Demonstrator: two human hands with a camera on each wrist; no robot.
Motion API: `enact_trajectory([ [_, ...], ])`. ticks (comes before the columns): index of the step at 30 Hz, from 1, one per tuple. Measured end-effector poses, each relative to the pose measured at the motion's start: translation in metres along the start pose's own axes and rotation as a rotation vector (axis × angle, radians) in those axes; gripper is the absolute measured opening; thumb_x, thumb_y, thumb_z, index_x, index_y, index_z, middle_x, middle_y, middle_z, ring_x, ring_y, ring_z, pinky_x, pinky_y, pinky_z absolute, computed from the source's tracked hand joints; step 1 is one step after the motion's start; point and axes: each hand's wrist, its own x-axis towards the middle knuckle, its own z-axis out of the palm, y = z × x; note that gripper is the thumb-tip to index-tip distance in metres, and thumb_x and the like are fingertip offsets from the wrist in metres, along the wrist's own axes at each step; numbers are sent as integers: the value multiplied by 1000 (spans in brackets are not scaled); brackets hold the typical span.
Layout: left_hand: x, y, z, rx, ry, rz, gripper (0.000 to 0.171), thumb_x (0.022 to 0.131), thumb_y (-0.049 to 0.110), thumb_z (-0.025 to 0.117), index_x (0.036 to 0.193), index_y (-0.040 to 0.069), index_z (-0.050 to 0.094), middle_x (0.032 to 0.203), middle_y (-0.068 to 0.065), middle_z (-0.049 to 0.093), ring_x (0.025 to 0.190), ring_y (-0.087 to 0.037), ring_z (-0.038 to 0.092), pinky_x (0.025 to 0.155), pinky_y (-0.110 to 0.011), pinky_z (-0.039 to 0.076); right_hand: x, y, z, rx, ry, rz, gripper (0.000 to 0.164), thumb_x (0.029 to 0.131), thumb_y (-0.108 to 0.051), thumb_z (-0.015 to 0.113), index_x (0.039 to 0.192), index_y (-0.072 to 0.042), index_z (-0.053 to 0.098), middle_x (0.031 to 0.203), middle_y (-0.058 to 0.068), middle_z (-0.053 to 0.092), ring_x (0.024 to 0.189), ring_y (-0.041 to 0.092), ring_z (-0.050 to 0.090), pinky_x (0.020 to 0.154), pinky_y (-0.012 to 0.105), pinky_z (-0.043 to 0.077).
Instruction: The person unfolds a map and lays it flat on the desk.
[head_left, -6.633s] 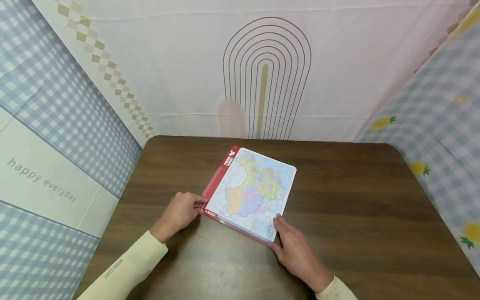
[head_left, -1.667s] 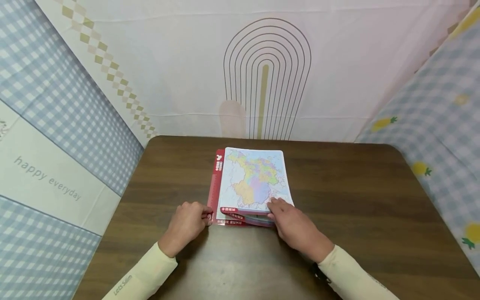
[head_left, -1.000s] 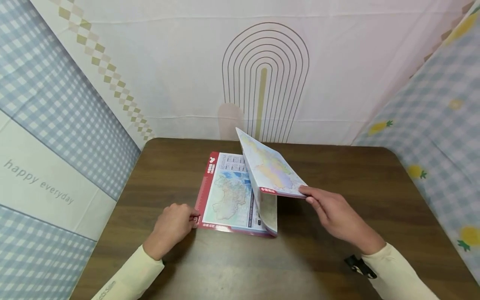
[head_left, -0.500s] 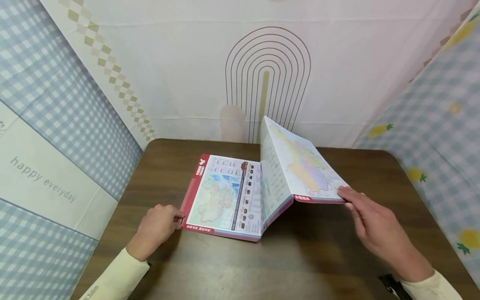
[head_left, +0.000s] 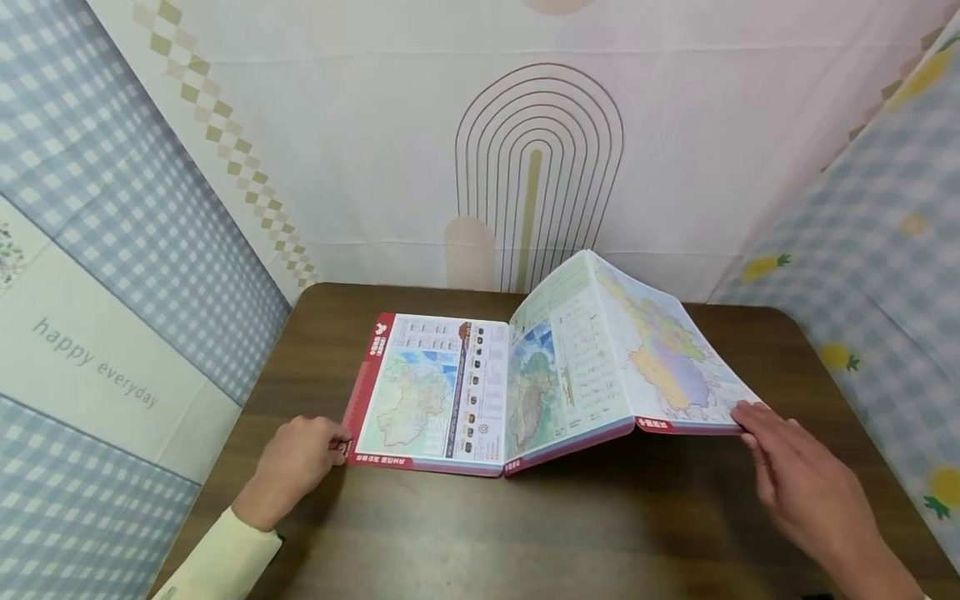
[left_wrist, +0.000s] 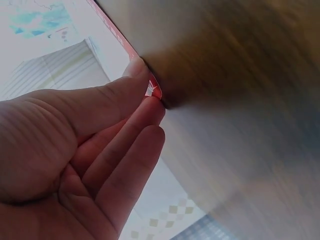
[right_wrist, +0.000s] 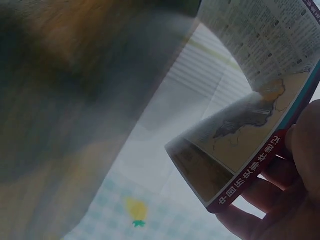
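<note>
A folding map (head_left: pixel 480 392) with a red left border lies partly unfolded across the table in the head view. Its left panel is flat, while the middle and right panels rise to a raised fold. My left hand (head_left: pixel 296 462) pinches the near left corner between thumb and fingers; the left wrist view shows the thumb (left_wrist: pixel 135 70) on that red corner. My right hand (head_left: pixel 810 483) pinches the near right corner of the outer panel (head_left: pixel 667 358), held up off the table. In the right wrist view, the panel's printed underside (right_wrist: pixel 240 135) shows beside the curled fingers.
The brown wooden table (head_left: pixel 465 533) extends around the map. Behind it hangs a white cloth (head_left: pixel 360 150) with an arch pattern. Checked cloths hang at the left (head_left: pixel 90 167) and right (head_left: pixel 862 233).
The map, folded in a stack earlier, has been spread out sideways. My right hand has drawn its outer panel far to the right; my left hand has shifted left with its corner.
</note>
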Motion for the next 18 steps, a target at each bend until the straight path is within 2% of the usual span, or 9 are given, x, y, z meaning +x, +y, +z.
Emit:
enact_trajectory([
  [1, -1, -1, 0, -2, 2, 1, 22, 81, 10, 90, 101, 16, 85, 90, -2, 79, 71, -15, 61, 66, -39, 53, -4, 3, 0, -4, 3, 2, 70, 114, -55, 28, 130, -2, 69, 120, 21, 76, 143, -24, 24, 121, 6, 12],
  [2, -2, -1, 0, -6, 4, 3, 21, 82, 10, 90, 101, 16, 85, 91, -2, 79, 71, -15, 61, 66, -39, 53, -8, 6, 0, -13, 0, 12, 70, 114, -56, 28, 130, -2, 69, 120, 21, 76, 145, -19, 32, 121, 6, 12],
  [4, -3, -1, 0, -13, 6, 6, 20, 82, 11, 90, 101, 15, 85, 92, -3, 80, 73, -16, 65, 66, -40, 54, -17, 11, 0, -34, -15, 37, 70, 113, -57, 27, 130, -4, 69, 120, 21, 76, 144, 0, 51, 123, 8, 13],
  [6, -3, 0, 0, -22, 6, 7, 20, 82, 11, 90, 101, 13, 84, 92, -5, 80, 73, -17, 66, 66, -41, 55, -29, 16, 2, -53, -37, 68, 67, 113, -55, 28, 130, -4, 69, 121, 21, 76, 130, 22, 66, 125, 13, 17],
  [8, -3, 0, 0, -25, 6, 7, 21, 82, 10, 90, 103, 12, 84, 93, -7, 80, 74, -18, 67, 66, -42, 55, -41, 19, 4, -68, -70, 103, 56, 114, -47, 35, 130, -5, 68, 121, 22, 75, 111, 39, 71, 127, 25, 26],
  [10, -3, 1, 0, -25, 9, 0, 24, 82, 10, 90, 105, 10, 84, 95, -9, 81, 76, -20, 69, 66, -44, 56, -53, 22, 6, -71, -97, 128, 42, 114, -36, 45, 129, -4, 67, 121, 24, 75, 107, 44, 71, 119, 41, 40],
  [13, -3, 1, -1, -20, 6, -12, 27, 82, 10, 90, 109, 9, 84, 99, -12, 81, 79, -23, 70, 67, -45, 57, -67, 25, 7, -70, -139, 160, 25, 107, -15, 61, 129, -3, 66, 122, 25, 74, 106, 46, 70, 98, 59, 49],
  [15, -3, 0, -1, -22, 8, -22, 30, 83, 10, 89, 111, 8, 83, 104, -15, 81, 83, -26, 73, 68, -47, 58, -75, 27, 6, -75, -161, 181, 28, 101, -7, 68, 128, -3, 66, 122, 25, 73, 104, 46, 70, 86, 63, 50],
  [18, -3, -2, -1, -29, 3, -36, 31, 84, 11, 88, 114, 7, 83, 108, -18, 80, 87, -29, 75, 69, -49, 58, -87, 28, 4, -77, -189, 204, 34, 93, 1, 73, 127, -2, 66, 121, 26, 73, 103, 47, 70, 82, 63, 51],
])
